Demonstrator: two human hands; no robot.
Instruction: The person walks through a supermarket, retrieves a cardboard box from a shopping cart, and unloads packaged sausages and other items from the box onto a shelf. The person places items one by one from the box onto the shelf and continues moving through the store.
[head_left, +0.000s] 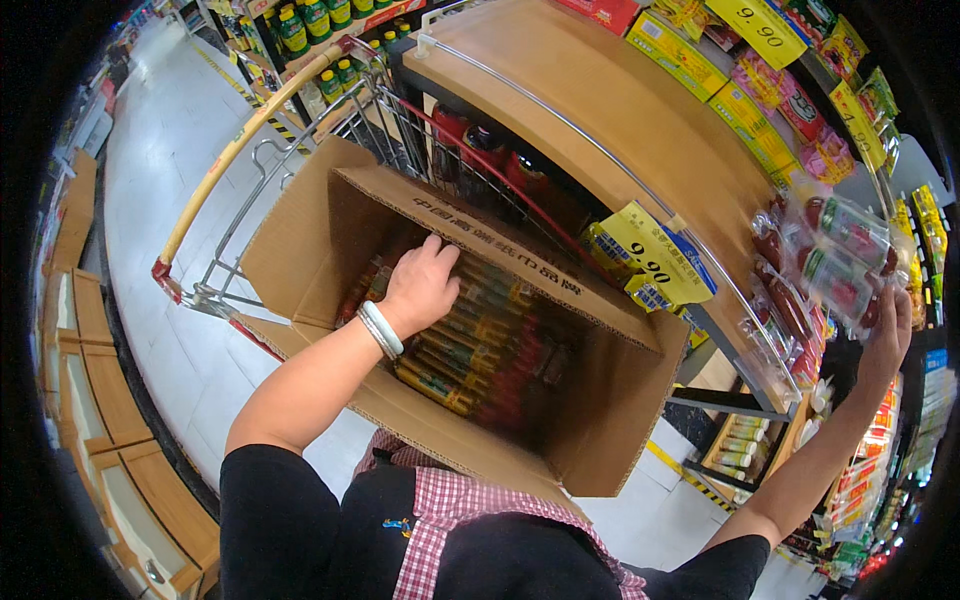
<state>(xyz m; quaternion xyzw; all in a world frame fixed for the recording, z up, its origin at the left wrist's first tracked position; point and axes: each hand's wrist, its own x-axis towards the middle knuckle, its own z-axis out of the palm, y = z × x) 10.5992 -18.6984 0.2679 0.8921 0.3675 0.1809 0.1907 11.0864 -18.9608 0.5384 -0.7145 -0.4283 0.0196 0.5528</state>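
An open cardboard box (457, 457) sits on a shopping cart before me, with rows of packaged sausages (465, 337) inside. My left hand (421, 285), bangles at its wrist, reaches over the sausages near the box's far wall. Its fingertips are partly hidden, so whether it grips anything is unclear. At the far right, my right hand (889, 322) holds clear plastic packs of dark red food (844, 259) above the shelf's end. More packaged dark red sausages (780, 292) lie beside them on the wooden shelf (555, 75).
The cart's yellow handle (232, 142) curves at the left. A metal rail (600, 157) edges the shelf, with a yellow price sign (645, 259) on it. Bottles with green caps (315, 22) stand beyond. Wooden cabinets (142, 480) line the left side of the tiled aisle (172, 225).
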